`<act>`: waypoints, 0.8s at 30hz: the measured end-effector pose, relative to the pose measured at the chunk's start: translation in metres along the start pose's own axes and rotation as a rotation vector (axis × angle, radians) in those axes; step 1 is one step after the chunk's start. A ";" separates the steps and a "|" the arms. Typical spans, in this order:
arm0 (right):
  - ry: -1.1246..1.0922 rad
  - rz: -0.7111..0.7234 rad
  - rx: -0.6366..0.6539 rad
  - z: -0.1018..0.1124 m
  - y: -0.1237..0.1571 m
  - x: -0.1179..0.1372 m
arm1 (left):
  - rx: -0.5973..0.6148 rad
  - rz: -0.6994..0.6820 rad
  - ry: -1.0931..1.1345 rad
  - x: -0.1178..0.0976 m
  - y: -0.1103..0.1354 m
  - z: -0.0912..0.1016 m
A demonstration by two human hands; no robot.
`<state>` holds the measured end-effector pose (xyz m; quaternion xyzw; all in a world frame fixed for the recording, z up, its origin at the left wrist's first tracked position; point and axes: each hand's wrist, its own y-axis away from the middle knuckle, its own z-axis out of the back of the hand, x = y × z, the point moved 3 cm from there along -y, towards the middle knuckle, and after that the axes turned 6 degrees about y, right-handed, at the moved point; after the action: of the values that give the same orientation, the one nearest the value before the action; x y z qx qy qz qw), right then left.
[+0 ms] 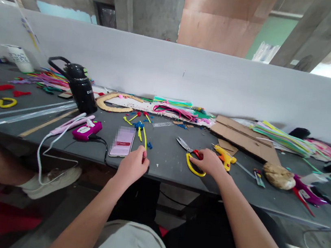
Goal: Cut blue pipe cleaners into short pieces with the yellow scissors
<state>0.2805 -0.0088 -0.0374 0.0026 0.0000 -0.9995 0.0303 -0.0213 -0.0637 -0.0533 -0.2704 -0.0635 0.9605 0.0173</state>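
The left hand (135, 163) is closed in a pinch, thumb and fingertips together on the near end of a thin yellow stem (145, 137), which runs away from the fingers, leaning slightly to the left. Its far end lies near a small blue piece (139, 125), though whether the two are joined is hard to tell. The right hand (208, 161) is palm down over the handles of the scissors (187, 158), fingers curled at the red loop and thumb by the yellow one; whether it grips them firmly or only rests there, I cannot tell. The scissors lie to the left of that hand, their long axis slanting forward and leftward, so the blades point away from the person and toward the left hand's side, slightly parted at the tips. The right hand is by far the nearer to them, while the left is well apart, with bare grey table (163, 156) between. Just left of the left hand is a phone (122, 144), and a little beyond its fingertips are blue scraps (149, 144). A yellow glue gun (225, 157) lies just right of the right hand, near its wrist, with a cardboard sheet (243, 137) farther beyond.
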 end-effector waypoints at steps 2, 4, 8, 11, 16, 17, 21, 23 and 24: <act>-0.035 0.017 0.003 0.001 -0.002 0.000 | -0.035 0.004 0.032 0.007 0.005 0.006; -0.068 0.022 -0.007 0.001 -0.004 0.001 | -0.067 -0.008 0.085 0.011 0.009 0.010; -0.103 0.036 -0.035 -0.001 -0.004 0.004 | -0.071 -0.104 0.212 0.007 0.005 0.016; -0.180 0.055 -0.049 -0.004 -0.003 0.005 | -0.045 -0.157 0.272 -0.008 -0.010 0.017; -0.394 0.137 -0.137 0.009 -0.027 -0.009 | -0.054 -0.318 0.423 -0.039 -0.027 0.004; -0.417 0.121 -0.159 0.013 -0.039 -0.015 | -0.024 -0.344 0.454 -0.042 -0.027 -0.001; -0.425 0.001 -0.230 0.022 -0.105 -0.042 | 0.113 -0.417 0.532 -0.038 -0.023 -0.016; -0.415 -0.057 -0.245 0.019 -0.143 -0.051 | 0.162 -0.437 0.529 -0.033 -0.023 -0.015; -0.409 -0.086 -0.256 0.016 -0.161 -0.054 | 0.179 -0.450 0.530 -0.032 -0.025 -0.012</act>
<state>0.3242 0.1553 -0.0208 -0.2037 0.1209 -0.9715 -0.0130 0.0122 -0.0396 -0.0430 -0.4868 -0.0306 0.8309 0.2678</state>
